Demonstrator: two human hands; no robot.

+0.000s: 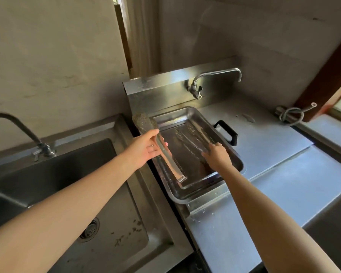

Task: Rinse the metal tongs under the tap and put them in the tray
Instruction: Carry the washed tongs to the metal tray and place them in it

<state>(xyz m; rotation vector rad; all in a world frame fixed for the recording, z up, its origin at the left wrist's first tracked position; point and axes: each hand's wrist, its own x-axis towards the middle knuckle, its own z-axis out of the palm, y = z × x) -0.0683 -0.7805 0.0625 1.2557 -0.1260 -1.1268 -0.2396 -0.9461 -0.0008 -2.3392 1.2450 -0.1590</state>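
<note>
Forearms, two, bare, reaching from the lower edge toward the tray [227, 191].

Left hand [144, 147]: closed around the middle of one pair of tongs [161, 147]; perforated heads over the tray's far-left corner, hinge end hanging over the tray's left side, above its floor.

Right hand [218, 156]: inside the tray, fingers curled at the handle end of the second tongs [193, 135]; whether it grips them or merely touches cannot be told. These tongs lie on the tray floor, their two perforated heads spread apart toward the tray's far wall.

Tray: metal, rectangular, shallow, on the table [283, 166]; water drops on the table just before its near rim.

Black handle [227, 132]: just beyond the tray's right rim.

Tap [217, 79]: wall-mounted behind the tray, spout turned right, no water visible.

Sink [77, 194]: left of the tray, dry, dark specks on its floor, a drain [90, 230] near the front; second tap [20, 133] at its back edge.

Hose [292, 113]: coiled, far right of the tray, by the window frame.
</note>
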